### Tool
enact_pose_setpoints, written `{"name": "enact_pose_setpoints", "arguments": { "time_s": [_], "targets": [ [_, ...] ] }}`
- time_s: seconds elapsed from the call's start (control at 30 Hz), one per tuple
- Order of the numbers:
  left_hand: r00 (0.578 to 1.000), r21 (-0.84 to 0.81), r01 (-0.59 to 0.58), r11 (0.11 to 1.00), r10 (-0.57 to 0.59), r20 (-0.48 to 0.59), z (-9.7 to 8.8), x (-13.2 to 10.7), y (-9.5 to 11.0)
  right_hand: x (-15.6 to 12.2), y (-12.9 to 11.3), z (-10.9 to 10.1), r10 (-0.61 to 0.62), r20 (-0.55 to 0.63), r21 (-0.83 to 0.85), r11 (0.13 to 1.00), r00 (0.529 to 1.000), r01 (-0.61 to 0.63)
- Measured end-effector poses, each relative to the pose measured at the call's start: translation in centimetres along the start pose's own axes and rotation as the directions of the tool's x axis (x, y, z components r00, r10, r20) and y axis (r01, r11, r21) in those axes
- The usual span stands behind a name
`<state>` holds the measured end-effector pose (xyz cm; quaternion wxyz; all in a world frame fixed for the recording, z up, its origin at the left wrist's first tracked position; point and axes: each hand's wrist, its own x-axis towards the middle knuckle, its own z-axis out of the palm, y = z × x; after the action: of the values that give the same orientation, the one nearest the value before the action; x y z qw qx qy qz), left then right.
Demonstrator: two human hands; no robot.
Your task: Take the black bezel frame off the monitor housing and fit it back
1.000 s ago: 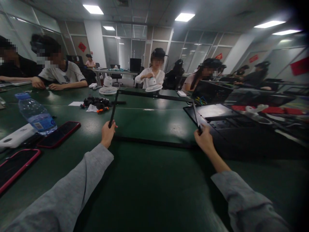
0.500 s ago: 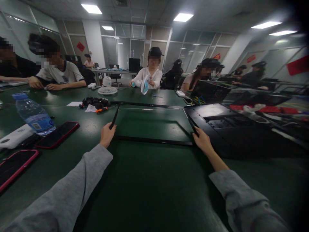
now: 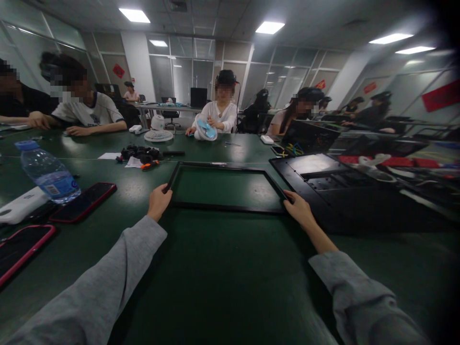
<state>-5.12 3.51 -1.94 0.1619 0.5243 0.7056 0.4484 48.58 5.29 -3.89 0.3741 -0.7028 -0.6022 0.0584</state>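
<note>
A thin black rectangular frame (image 3: 230, 208) lies flat on the green table (image 3: 223, 268) in front of me. My left hand (image 3: 158, 201) grips the frame's left side near its front corner. My right hand (image 3: 299, 209) is closed on the frame's right front corner. Both arms wear grey sleeves. To the right of the frame lies a large black monitor back panel (image 3: 323, 184), close to my right hand.
At the left are a water bottle (image 3: 46, 171), a red-edged phone (image 3: 83, 201), another phone (image 3: 21, 249) and a white device (image 3: 19, 205). Small black parts and an orange tool (image 3: 142, 155) lie beyond the frame. Other people sit across the table with small fans (image 3: 158, 135).
The frame was tilted up, its far edge raised; both hands have lowered it until it lies flat on the table. The person opposite turned a fan part in their hands.
</note>
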Motion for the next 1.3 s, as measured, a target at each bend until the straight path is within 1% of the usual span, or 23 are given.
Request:
{"name": "enact_pose_setpoints", "arguments": {
  "time_s": [0.1, 0.27, 0.37, 0.6, 0.77, 0.83, 1.0, 1.03, 1.07, 1.13, 1.2, 1.3],
  "targets": [
    [1.0, -0.038, 0.0, 0.999, 0.0, -0.002, 0.1, 0.1, -0.1, 0.1, -0.2, 0.0, 0.008, 0.025, -0.028, 1.0, 1.0, -0.007],
    [1.0, -0.108, -0.028, 0.994, 0.028, -0.006, 0.5, 0.5, -0.6, 0.3, -0.1, 0.0, -0.062, -0.067, -0.03, 0.998, 0.996, 0.061],
    [0.998, -0.114, -0.055, 0.992, 0.055, 0.0, 0.7, 0.6, -0.8, 0.4, 0.1, 0.1, -0.089, -0.099, -0.031, 0.996, 0.991, 0.086],
    [0.995, -0.104, -0.101, 0.989, 0.102, 0.003, 0.1, 0.0, -0.2, 0.3, -0.3, -0.1, -0.076, -0.098, -0.006, 0.997, 0.992, 0.076],
    [0.99, -0.031, -0.128, 0.991, 0.13, 0.057, -0.3, -0.3, 0.4, 0.2, -0.2, -0.1, -0.08, -0.079, 0.008, 0.997, 0.994, 0.08],
    [0.987, 0.011, -0.149, 0.989, 0.148, 0.062, -0.3, -0.3, 0.5, 0.2, -0.1, 0.0, -0.083, -0.077, -0.008, 0.997, 0.994, 0.083],
    [0.977, 0.106, -0.211, 0.972, 0.214, -0.015, -0.1, -0.8, 1.2, 0.2, 0.3, 0.3, -0.093, -0.085, -0.049, 0.995, 0.992, 0.089],
    [0.971, 0.122, -0.235, 0.964, 0.239, -0.015, -0.1, -1.0, 1.5, 0.2, 0.4, 0.3, -0.088, -0.088, -0.051, 0.995, 0.992, 0.084],
    [0.963, 0.137, -0.267, 0.954, 0.269, 0.0, -0.1, -1.4, 1.8, 0.1, 0.4, 0.3, -0.084, -0.09, -0.05, 0.996, 0.992, 0.079],
    [0.935, 0.164, -0.353, 0.921, 0.345, 0.079, -0.2, -2.2, 2.7, 0.1, 0.4, 0.2, -0.077, -0.094, -0.04, 0.997, 0.993, 0.073],
    [0.895, 0.174, -0.438, 0.882, 0.408, 0.182, -0.3, -3.1, 3.5, 0.1, 0.3, 0.1, -0.08, -0.103, -0.022, 0.997, 0.991, 0.078],
    [0.826, 0.16, -0.509, 0.846, 0.427, 0.369, -0.5, -4.1, 4.4, 0.1, 0.1, 0.0, -0.079, -0.117, 0.01, 0.997, 0.99, 0.081]
  ]
}}
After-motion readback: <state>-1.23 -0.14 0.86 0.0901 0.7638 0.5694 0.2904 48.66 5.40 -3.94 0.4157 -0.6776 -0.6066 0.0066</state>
